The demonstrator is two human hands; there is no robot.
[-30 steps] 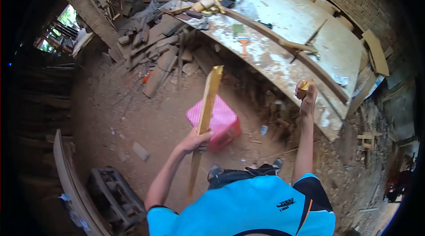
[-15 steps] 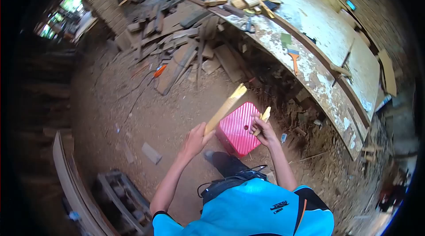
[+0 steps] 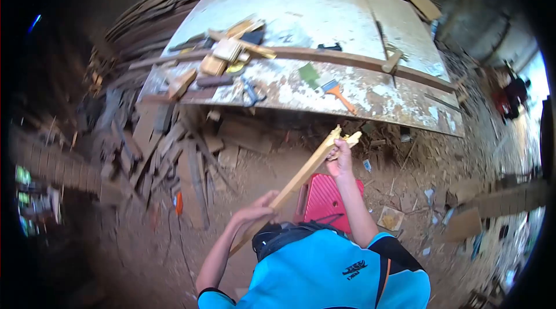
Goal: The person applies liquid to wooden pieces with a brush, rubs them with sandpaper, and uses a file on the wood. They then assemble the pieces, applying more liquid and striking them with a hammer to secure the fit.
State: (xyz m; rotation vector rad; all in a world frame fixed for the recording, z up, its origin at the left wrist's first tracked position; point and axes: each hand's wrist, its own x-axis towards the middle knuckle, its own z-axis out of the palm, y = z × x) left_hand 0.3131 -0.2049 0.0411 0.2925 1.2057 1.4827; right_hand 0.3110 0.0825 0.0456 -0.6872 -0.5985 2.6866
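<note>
A long pale wooden strip (image 3: 301,178) slants up from near my waist, its upper end jagged. My left hand (image 3: 256,210) is wrapped round its lower part. My right hand (image 3: 340,158) is closed round a short splintered wood piece (image 3: 352,137), right beside the strip's jagged end. The two pieces appear to touch or overlap there. Below my right hand stands a pink ribbed plastic stool (image 3: 325,196), partly covered by my right forearm.
A paint-stained table (image 3: 278,89) ahead bears an orange-handled brush (image 3: 339,94), wood blocks (image 3: 214,64) and a long wooden bar (image 3: 347,61). Scrap boards (image 3: 191,176) lie at the left, near an orange object (image 3: 178,203). A person (image 3: 512,94) is far right.
The view has turned right, toward the table. The long strip's jagged end and the short piece, apart before, are now together. My left hand is further along the strip, whose lower end now shows beyond it.
</note>
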